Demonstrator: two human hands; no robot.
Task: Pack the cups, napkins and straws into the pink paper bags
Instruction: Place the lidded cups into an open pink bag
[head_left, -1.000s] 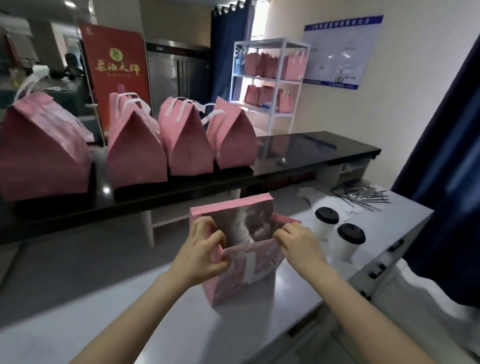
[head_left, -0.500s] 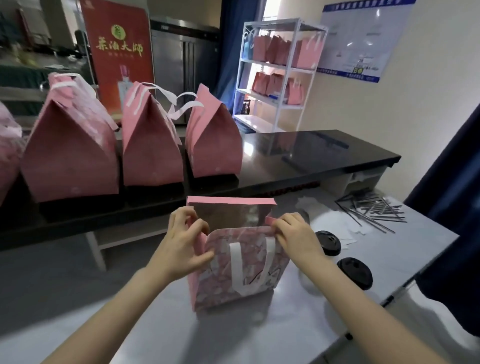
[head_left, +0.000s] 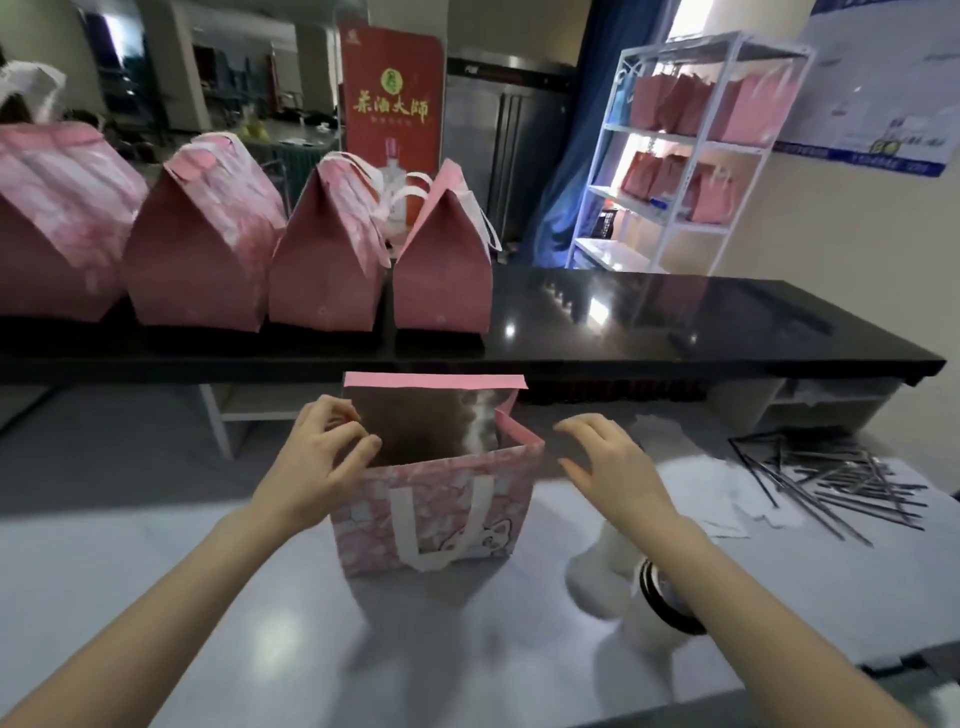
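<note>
An open pink paper bag (head_left: 441, 509) with white handles stands on the grey table (head_left: 260, 649) in front of me. My left hand (head_left: 317, 457) pinches the bag's left rim with curled fingers. To the right of the bag hovers my right hand (head_left: 613, 467), fingers spread, holding nothing and clear of the rim. White cups with black lids (head_left: 660, 603) stand under my right forearm, blurred and partly hidden. White napkins (head_left: 696, 478) lie right of the bag. A heap of dark wrapped straws (head_left: 831, 483) lies at the far right.
Several closed pink bags (head_left: 322, 260) stand in a row on the black counter (head_left: 675, 322) behind the table. A white shelf rack (head_left: 691, 150) with more pink bags stands at the back right. A red banner (head_left: 389, 114) rises behind the counter.
My right hand has let go of the bag's right rim and moved off to the right. The view has shifted, so the cups now sit under my right forearm.
</note>
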